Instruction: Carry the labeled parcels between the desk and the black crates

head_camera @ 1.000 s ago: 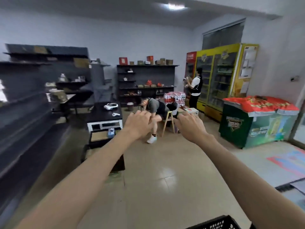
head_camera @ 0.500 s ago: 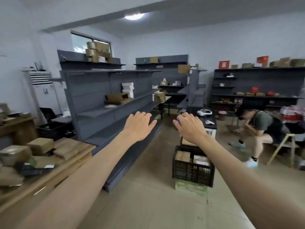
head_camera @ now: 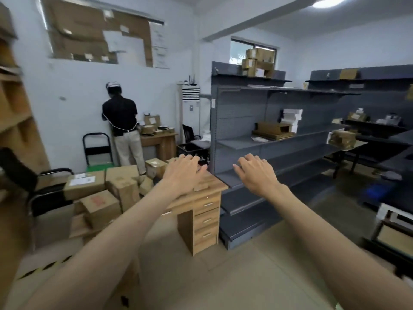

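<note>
Swinging left, the view now finds the worktop (head_camera: 201, 193) under the empty, loose-fingered left hand (head_camera: 183, 173). Labelled parcels (head_camera: 85, 184) lie at nine o'clock, nearer it than the equally empty right hand (head_camera: 257, 173).

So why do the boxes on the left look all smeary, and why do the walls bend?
Head view: the brown cardboard boxes at the left edge are smeared by motion blur, while the left hand and right hand stay fairly sharp; the wide-angle lens bows the grey metal shelving; the round ceiling lamp is blown out white.
</note>
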`<state>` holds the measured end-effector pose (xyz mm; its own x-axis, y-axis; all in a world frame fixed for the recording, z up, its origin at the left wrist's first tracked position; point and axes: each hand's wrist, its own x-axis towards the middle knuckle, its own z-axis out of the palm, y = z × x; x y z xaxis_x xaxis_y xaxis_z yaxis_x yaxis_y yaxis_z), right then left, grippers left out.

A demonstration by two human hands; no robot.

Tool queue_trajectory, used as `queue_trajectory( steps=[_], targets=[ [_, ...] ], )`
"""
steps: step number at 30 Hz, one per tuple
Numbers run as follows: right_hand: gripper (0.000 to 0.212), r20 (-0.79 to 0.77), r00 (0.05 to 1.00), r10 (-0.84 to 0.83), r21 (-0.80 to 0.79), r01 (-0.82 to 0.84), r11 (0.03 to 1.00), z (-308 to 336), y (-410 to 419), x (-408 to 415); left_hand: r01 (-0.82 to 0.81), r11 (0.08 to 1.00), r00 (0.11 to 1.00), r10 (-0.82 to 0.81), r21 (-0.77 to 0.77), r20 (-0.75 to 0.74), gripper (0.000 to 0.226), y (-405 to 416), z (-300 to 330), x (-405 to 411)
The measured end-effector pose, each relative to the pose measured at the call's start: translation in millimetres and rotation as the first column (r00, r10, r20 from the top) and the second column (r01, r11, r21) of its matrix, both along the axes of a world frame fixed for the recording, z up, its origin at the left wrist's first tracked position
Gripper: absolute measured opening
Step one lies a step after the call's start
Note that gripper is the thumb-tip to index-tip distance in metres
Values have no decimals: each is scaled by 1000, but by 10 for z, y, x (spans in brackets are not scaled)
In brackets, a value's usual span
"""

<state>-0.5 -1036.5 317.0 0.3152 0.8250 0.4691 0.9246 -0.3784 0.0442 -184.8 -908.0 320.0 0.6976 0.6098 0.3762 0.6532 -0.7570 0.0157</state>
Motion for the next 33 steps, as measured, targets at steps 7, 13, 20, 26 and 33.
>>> queue_trajectory(
  steps=[7,13,20,26,33],
  targets=[
    [40,10,978,209,14,-209,978,48,1124,-109,-210,978,978,209,22,12,47,669,41,-292],
    [41,23,953,301,42,-302,952,178,1961,75,-309,951,951,308,23,23,50,1256,156,-101],
    [44,52,924,379,67,-382,922,208,2806,451,-375,927,926,374,10,60,48,1836,196,227],
    [42,13,900,436,25,-436,899,-40,3515,597,-441,897,897,441,-14,28,51,2410,1,321],
    [41,-22,876,481,-4,-481,877,-240,4357,588,-485,875,875,485,-10,-1,55,3215,-187,305]
  ],
)
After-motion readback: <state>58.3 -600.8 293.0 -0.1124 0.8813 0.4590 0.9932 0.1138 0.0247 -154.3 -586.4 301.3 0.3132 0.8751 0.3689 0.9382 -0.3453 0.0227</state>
